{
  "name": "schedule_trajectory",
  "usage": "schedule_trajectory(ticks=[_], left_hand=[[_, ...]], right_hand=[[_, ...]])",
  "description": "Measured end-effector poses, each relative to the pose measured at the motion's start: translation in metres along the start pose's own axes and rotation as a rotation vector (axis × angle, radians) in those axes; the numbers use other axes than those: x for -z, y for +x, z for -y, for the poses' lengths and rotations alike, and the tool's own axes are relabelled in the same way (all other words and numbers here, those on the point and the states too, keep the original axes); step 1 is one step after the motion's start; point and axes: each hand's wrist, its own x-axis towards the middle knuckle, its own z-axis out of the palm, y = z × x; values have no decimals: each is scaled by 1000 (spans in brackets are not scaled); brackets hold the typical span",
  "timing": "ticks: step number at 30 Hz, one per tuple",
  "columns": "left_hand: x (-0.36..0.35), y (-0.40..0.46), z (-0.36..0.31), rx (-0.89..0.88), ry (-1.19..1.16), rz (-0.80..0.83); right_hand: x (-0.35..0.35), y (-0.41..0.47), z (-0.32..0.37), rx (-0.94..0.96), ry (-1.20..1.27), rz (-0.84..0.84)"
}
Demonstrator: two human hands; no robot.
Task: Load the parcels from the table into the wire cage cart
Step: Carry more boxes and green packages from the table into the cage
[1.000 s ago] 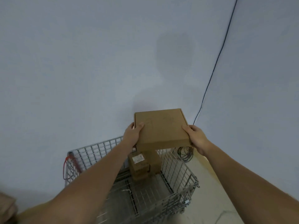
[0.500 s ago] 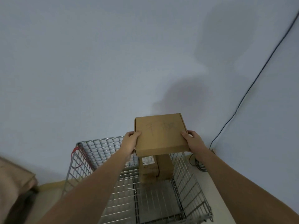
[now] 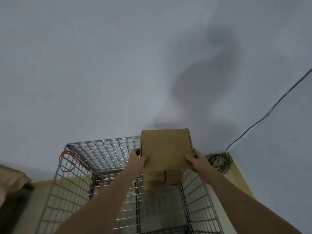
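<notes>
At the far left edge, a blurred brown shape [image 3: 11, 178] sits low in frame; its nature cannot be determined. Next, a wire cage cart [image 3: 81, 168] stands on the floor against a pale wall [image 3: 101, 73], open at the top. A red loop [image 3: 67, 161] hangs on the cart's left rear corner.

The left hand [image 3: 137, 160] grips the left edge of a flat cardboard parcel [image 3: 166, 149], thumb on top, the remaining fingers wrapped under and out of sight. The parcel is held level, in the air above the right rear part of the cart, its far end projecting past the cart's back rim. Directly beneath it, inside the cart at the right rear corner, stands a stack of parcels [image 3: 160, 179], one bearing a pale label; label text is illegible. The held parcel appears just clear of the stack, though contact cannot be ruled out.

The right hand [image 3: 196, 160] clasps the parcel's right edge, thumb on top. Further right, a coil of dark cable [image 3: 219, 162] lies on the floor in the room corner, with a cable [image 3: 270, 110] running up the wall.
</notes>
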Motion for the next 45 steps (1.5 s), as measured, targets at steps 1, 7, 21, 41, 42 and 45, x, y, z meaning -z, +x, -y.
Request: schedule_trajectory(ticks=[1, 7, 21, 41, 42, 45], left_hand=[[-5, 10, 9, 22, 13, -6], [-34, 71, 81, 101, 10, -20], [-83, 194, 250, 150, 126, -150], [-98, 242, 305, 115, 197, -164], [-98, 239, 302, 112, 212, -162], [-96, 226, 286, 77, 317, -205]], right_hand=[[-1, 14, -9, -12, -16, 7], [-13, 101, -79, -95, -102, 49], [-60, 249, -237, -167, -47, 19], [-74, 298, -278, -67, -80, 25], [-72, 294, -275, -71, -92, 45], [-68, 281, -257, -33, -221, 104]])
